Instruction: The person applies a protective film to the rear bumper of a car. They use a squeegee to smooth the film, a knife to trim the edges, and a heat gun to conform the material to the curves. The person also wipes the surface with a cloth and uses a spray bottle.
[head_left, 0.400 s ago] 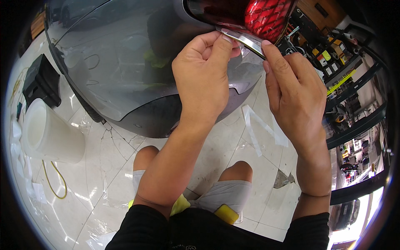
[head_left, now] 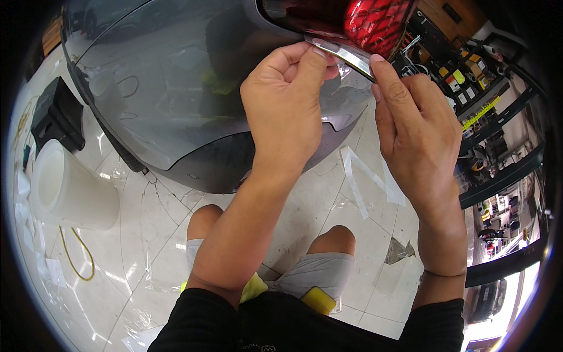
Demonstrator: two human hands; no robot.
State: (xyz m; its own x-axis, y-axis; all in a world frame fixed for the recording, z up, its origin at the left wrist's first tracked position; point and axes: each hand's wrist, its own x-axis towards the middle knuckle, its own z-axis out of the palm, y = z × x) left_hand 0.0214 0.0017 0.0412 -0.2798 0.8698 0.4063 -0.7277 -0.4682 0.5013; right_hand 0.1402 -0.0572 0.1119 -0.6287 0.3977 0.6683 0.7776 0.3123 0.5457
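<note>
A thin, shiny strip [head_left: 346,54] is stretched between my hands, just under the red tail light [head_left: 375,26] of a grey car. My left hand [head_left: 287,108] pinches its left end between thumb and fingers, close to the bumper [head_left: 170,105]. At the other end, my right hand [head_left: 419,129] grips with thumb and forefinger, the other fingers curled. Clear film shows around the strip and on the bumper's corner. Whether the strip touches the paint, I cannot tell.
A translucent white bucket [head_left: 88,190] and a black box [head_left: 57,114] stand on the tiled floor at left. Cut film strips [head_left: 355,182] lie below my right hand. A yellow sponge [head_left: 318,300] rests by my lap. Shelves with tools and boxes [head_left: 463,82] line the right.
The strip looks straighter than before, where it was slightly bowed. Both hands keep their hold and have barely moved.
</note>
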